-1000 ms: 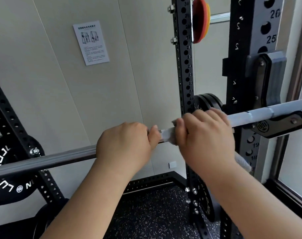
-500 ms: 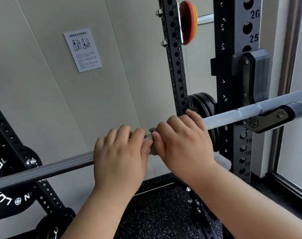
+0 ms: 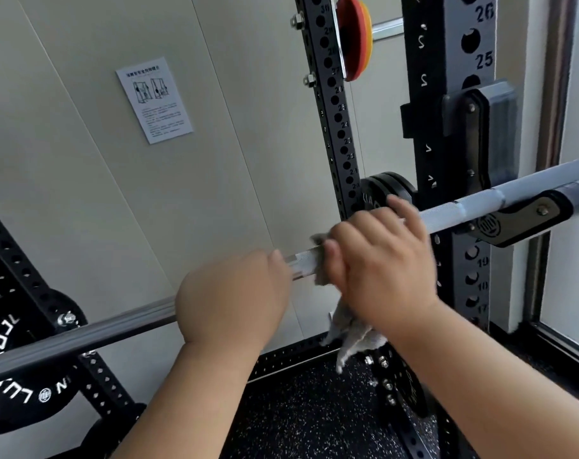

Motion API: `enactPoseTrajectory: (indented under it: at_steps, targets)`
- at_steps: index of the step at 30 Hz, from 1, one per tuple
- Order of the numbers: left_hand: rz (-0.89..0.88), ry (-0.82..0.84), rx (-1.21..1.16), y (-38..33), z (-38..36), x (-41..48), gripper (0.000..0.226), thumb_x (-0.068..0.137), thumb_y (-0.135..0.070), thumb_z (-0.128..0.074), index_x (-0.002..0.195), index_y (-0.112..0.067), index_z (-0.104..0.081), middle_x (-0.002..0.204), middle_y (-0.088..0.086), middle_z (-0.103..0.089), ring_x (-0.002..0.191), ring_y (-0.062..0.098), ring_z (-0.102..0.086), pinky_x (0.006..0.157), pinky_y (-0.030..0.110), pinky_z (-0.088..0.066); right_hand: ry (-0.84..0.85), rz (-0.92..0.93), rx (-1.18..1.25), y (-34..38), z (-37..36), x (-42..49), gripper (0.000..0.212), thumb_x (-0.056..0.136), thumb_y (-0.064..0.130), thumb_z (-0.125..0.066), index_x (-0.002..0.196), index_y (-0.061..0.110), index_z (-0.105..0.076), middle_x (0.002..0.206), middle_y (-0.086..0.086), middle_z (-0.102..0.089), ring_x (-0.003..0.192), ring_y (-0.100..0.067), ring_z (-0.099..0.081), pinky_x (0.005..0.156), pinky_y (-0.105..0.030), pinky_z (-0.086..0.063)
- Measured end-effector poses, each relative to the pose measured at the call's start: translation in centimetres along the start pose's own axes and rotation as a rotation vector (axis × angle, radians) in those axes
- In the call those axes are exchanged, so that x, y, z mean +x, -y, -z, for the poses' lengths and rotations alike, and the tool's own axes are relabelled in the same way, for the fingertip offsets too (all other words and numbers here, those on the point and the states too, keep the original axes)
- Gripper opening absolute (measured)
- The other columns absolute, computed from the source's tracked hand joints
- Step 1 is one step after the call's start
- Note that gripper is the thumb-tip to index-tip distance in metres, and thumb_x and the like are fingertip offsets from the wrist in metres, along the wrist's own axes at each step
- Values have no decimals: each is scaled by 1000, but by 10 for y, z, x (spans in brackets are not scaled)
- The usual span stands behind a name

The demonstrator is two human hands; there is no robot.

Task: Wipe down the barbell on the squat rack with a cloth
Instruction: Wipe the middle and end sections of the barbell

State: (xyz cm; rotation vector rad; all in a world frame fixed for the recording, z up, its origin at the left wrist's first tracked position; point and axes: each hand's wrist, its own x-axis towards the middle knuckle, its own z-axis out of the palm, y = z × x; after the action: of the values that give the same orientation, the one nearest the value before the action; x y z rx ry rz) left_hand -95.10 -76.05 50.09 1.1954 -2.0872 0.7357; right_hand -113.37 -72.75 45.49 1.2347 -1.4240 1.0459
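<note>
A steel barbell [image 3: 83, 332] runs from lower left to upper right across the squat rack, resting on a black hook at the right upright [image 3: 460, 144]. My left hand [image 3: 232, 299] is closed around the bar's middle. Just to its right, my right hand [image 3: 380, 266] presses a grey cloth [image 3: 351, 339] around the bar. The cloth's loose end hangs below my right wrist. A short bare stretch of knurled bar shows between the two hands.
A second perforated upright [image 3: 334, 111] stands behind the bar, with an orange plate [image 3: 356, 38] stored high on it. Black weight plates [image 3: 13, 369] sit at the lower left and behind my right hand. Speckled rubber floor lies below. A window frame borders the right.
My right hand with the cloth slid left until it touched my left hand, then moved right again, opening a small gap. More of the cloth now hangs below the bar.
</note>
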Motion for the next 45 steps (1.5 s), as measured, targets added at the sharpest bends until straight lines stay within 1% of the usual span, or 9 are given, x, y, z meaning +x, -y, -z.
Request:
enactPoseTrajectory:
  at_steps: [6,10,18,23,29,33,37,39,45]
  targets:
    - [75,144,6,0,11,13,53,100,-47,-16,66,-16,-44,61,-1,-44,66,30,-50,60,33,-36,9,-203,31,17,3,6,37,102,32,-43,77,19,-67,77,-1,-63,80,-31,-59,108,-50,-42]
    - [-10,24,-6,2,5,-4,51,102,-43,-22,66,-21,-51,53,0,-52,48,32,-48,50,28,-23,45,-14,101,32,0,6,38,102,34,-43,75,19,-66,72,-1,-61,71,-30,-57,99,-48,-48]
    - [37,-69,-11,-9,-9,-24,34,104,-37,-35,91,-21,-61,81,-1,-60,74,31,-55,71,43,-35,111,-189,21,10,11,11,36,100,31,-44,70,20,-62,68,2,-59,71,-28,-54,103,-45,-45]
    - [42,-18,-27,-17,0,-20,37,103,-37,-30,83,-22,-57,71,-1,-59,67,32,-54,68,41,-35,118,-19,45,-10,11,9,43,105,35,-40,76,20,-67,72,3,-61,78,-28,-58,113,-46,-40]
    - [-73,48,-40,-44,2,1,36,103,-41,-26,75,-26,-42,61,2,-57,52,33,-53,56,34,-27,101,-203,-3,-31,19,0,37,106,32,-40,84,19,-68,86,2,-66,95,-29,-61,123,-50,-29]
    - [-123,43,-41,-64,0,19,50,106,-43,-17,81,-25,-56,69,3,-63,60,30,-48,56,33,-30,111,-65,37,-42,20,-1,41,109,31,-36,86,17,-68,87,0,-67,97,-27,-64,124,-46,-30]
    - [-116,18,-12,-75,0,25,54,102,-43,-13,67,-23,-48,51,-4,-35,49,27,-40,49,26,-22,138,-279,-55,-96,29,5,45,108,31,-32,82,15,-65,84,-2,-67,96,-31,-63,123,-47,-30]
    - [-92,66,-15,-78,-2,29,54,104,-43,-13,68,-21,-45,56,-3,-41,55,29,-47,51,28,-31,143,-329,-53,-90,28,2,45,108,32,-31,87,15,-67,89,-3,-67,99,-31,-61,123,-47,-30]
    - [-85,96,-66,-78,-4,37,55,105,-43,-13,64,-18,-40,58,-2,-41,60,31,-49,56,31,-37,136,-71,44,-61,24,-7,35,108,30,-40,95,17,-69,94,-1,-66,99,-28,-62,120,-45,-34]
